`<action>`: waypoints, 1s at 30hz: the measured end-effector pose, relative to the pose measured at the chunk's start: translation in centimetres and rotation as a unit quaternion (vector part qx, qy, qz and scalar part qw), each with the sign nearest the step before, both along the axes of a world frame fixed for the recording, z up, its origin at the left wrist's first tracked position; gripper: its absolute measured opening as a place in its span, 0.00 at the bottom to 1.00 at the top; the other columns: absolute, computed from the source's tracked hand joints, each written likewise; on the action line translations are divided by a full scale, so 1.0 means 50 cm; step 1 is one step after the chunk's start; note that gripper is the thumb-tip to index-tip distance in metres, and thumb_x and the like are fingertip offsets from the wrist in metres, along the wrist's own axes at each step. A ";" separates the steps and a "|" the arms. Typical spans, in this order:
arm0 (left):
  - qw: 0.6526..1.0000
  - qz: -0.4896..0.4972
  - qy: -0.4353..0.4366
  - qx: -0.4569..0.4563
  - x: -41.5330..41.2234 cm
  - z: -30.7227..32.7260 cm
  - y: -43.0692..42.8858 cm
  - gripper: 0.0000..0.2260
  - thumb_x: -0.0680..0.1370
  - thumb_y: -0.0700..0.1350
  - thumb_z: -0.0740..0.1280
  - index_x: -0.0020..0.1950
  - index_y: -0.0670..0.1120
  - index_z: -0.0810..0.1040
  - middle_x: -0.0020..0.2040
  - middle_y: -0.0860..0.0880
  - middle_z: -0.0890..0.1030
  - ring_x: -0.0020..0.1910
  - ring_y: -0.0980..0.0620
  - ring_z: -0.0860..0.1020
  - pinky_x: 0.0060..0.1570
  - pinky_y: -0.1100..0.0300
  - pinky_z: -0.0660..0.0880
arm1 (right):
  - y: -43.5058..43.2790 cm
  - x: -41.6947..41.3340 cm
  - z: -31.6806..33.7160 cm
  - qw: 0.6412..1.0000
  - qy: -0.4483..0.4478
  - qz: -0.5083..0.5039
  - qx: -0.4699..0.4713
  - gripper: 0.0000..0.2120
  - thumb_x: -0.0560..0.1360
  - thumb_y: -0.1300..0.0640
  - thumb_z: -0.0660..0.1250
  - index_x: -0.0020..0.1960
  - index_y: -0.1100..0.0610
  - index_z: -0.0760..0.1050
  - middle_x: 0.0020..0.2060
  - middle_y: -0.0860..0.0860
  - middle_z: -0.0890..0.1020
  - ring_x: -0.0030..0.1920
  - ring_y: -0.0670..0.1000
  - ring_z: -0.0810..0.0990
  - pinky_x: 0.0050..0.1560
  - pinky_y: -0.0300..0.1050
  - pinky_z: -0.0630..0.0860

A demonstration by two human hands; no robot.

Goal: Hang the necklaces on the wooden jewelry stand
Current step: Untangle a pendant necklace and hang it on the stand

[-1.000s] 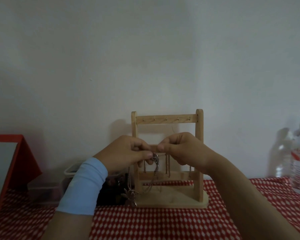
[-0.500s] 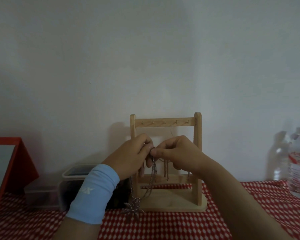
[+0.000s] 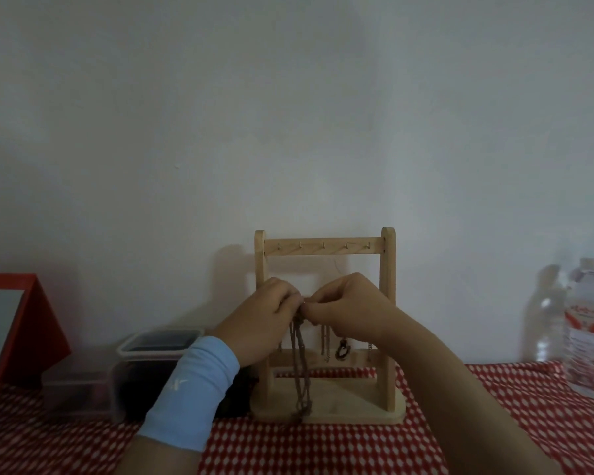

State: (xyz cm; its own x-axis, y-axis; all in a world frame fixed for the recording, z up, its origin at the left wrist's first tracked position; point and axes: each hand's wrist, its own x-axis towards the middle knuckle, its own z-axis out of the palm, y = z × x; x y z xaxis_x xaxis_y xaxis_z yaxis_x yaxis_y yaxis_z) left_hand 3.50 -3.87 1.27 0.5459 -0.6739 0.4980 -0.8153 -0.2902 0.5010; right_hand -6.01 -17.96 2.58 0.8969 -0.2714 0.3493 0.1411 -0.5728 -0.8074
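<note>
**A:** You had the necklace chain [image 3: 300, 365] pinched at its top between the fingertips of your left hand [image 3: 258, 323] and right hand [image 3: 347, 310]. It was in front of the wooden jewelry stand [image 3: 388, 303], midway up its posts, with its blurred pendant [image 3: 299, 414] low by the base.

**B:** Your hands hid the hook, so you could have missed it by feel and dropped the chain.

**A:** It also hung just beside the hung chains [image 3: 324, 346]. A swing could have tangled them, or a tug could have tipped the stand.
</note>
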 end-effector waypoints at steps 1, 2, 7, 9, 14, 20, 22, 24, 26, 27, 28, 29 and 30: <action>1.000 0.002 0.007 0.003 -0.002 -0.001 -0.002 0.10 0.84 0.48 0.56 0.44 0.53 0.72 0.44 0.54 0.73 0.42 0.59 0.72 0.41 0.65 0.66 | -0.003 0.001 -0.001 1.000 -0.001 -0.004 -0.001 0.06 0.73 0.58 0.75 0.38 0.53 0.86 0.27 0.44 0.81 0.25 0.40 0.73 0.31 0.34 0.73; 1.000 0.004 0.015 0.004 -0.004 -0.002 -0.005 0.10 0.84 0.48 0.56 0.44 0.52 0.73 0.44 0.53 0.74 0.42 0.58 0.72 0.41 0.64 0.68 | -0.005 0.002 -0.003 1.000 -0.005 -0.008 0.001 0.04 0.73 0.59 0.74 0.40 0.53 0.86 0.27 0.44 0.82 0.25 0.40 0.74 0.32 0.34 0.74; 0.987 -0.025 0.137 -0.074 -0.012 -0.001 -0.001 0.12 0.83 0.49 0.59 0.50 0.48 0.81 0.47 0.48 0.83 0.47 0.51 0.81 0.52 0.54 0.79 | -0.008 0.000 -0.007 0.997 -0.045 0.008 0.065 0.09 0.74 0.61 0.73 0.35 0.56 0.84 0.26 0.45 0.79 0.27 0.44 0.74 0.32 0.40 0.74; 0.980 -0.042 0.172 -0.087 -0.014 0.002 0.004 0.11 0.83 0.47 0.60 0.50 0.47 0.82 0.46 0.48 0.84 0.47 0.52 0.82 0.52 0.56 0.80 | -0.009 0.001 -0.006 0.996 -0.052 0.016 0.077 0.07 0.74 0.61 0.72 0.37 0.59 0.84 0.27 0.47 0.79 0.28 0.46 0.74 0.32 0.41 0.74; 1.000 0.014 0.023 0.014 -0.001 0.018 0.024 0.04 0.79 0.46 0.67 0.44 0.53 0.79 0.37 0.53 0.81 0.36 0.59 0.79 0.39 0.65 0.75 | 0.001 0.011 -0.018 0.998 -0.030 0.032 0.040 0.09 0.77 0.58 0.70 0.39 0.59 0.81 0.31 0.51 0.78 0.30 0.49 0.74 0.32 0.43 0.74; 0.989 0.068 -0.124 0.043 -0.004 0.013 0.029 0.04 0.80 0.50 0.64 0.46 0.53 0.72 0.37 0.51 0.79 0.35 0.52 0.78 0.37 0.55 0.77 | 0.007 0.015 -0.024 1.000 -0.003 0.027 -0.014 0.07 0.79 0.54 0.68 0.48 0.57 0.82 0.34 0.50 0.81 0.31 0.51 0.76 0.30 0.46 0.77; 0.987 0.060 -0.145 0.023 -0.007 0.005 0.016 0.04 0.80 0.50 0.62 0.47 0.53 0.70 0.37 0.51 0.79 0.35 0.51 0.78 0.37 0.54 0.77 | -0.005 0.008 -0.018 1.000 -0.010 0.026 0.001 0.06 0.78 0.55 0.69 0.48 0.57 0.82 0.35 0.49 0.83 0.34 0.51 0.78 0.34 0.47 0.80; 0.996 0.027 -0.081 -0.023 -0.011 0.002 0.007 0.03 0.81 0.49 0.61 0.48 0.53 0.72 0.38 0.51 0.79 0.35 0.50 0.78 0.38 0.52 0.78 | -0.015 0.000 -0.011 0.999 -0.023 0.033 0.011 0.06 0.78 0.54 0.70 0.48 0.56 0.83 0.40 0.48 0.85 0.37 0.53 0.81 0.34 0.44 0.80; 0.997 -0.016 0.036 -0.071 -0.015 0.006 0.005 0.04 0.82 0.46 0.61 0.49 0.51 0.74 0.38 0.51 0.79 0.33 0.50 0.78 0.36 0.54 0.80 | -0.022 -0.011 -0.005 0.998 -0.039 0.039 0.016 0.05 0.78 0.53 0.72 0.49 0.53 0.85 0.43 0.47 0.86 0.41 0.54 0.83 0.34 0.45 0.79; 0.992 -0.033 0.084 -0.088 -0.016 0.008 0.005 0.05 0.82 0.44 0.61 0.49 0.50 0.76 0.37 0.50 0.78 0.32 0.51 0.77 0.36 0.55 0.81 | -0.024 -0.013 -0.003 0.998 -0.047 0.037 0.018 0.04 0.77 0.53 0.73 0.48 0.53 0.85 0.42 0.46 0.86 0.39 0.53 0.83 0.34 0.47 0.79; 0.988 -0.045 0.114 -0.097 -0.016 0.009 0.006 0.05 0.81 0.43 0.61 0.49 0.48 0.76 0.36 0.50 0.76 0.32 0.52 0.76 0.37 0.55 0.81 | -0.024 -0.016 -0.001 0.998 -0.052 0.035 0.018 0.03 0.76 0.54 0.74 0.47 0.53 0.86 0.41 0.46 0.86 0.37 0.51 0.81 0.34 0.47 0.78; 0.986 -0.052 0.125 -0.098 -0.017 0.009 0.008 0.05 0.81 0.41 0.61 0.48 0.47 0.76 0.35 0.50 0.75 0.32 0.54 0.75 0.38 0.54 0.82 | -0.023 -0.017 0.001 0.998 -0.050 0.036 0.013 0.02 0.76 0.55 0.75 0.47 0.53 0.86 0.40 0.45 0.86 0.36 0.50 0.79 0.32 0.46 0.77; 0.987 -0.051 0.121 -0.094 -0.016 0.009 0.008 0.05 0.81 0.41 0.61 0.47 0.47 0.75 0.35 0.50 0.75 0.33 0.54 0.74 0.38 0.53 0.82 | -0.022 -0.016 0.002 0.998 -0.042 0.041 0.003 0.02 0.75 0.56 0.75 0.47 0.53 0.86 0.41 0.46 0.86 0.35 0.50 0.78 0.31 0.44 0.77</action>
State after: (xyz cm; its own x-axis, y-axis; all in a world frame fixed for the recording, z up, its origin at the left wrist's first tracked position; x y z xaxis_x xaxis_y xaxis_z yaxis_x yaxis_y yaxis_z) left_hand 2.68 -3.46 1.70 0.5986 -0.6397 0.4822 -0.6850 -0.0966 0.7221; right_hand -6.83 -19.08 2.68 0.8838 -0.2010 0.4225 0.2542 -0.5518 -0.7943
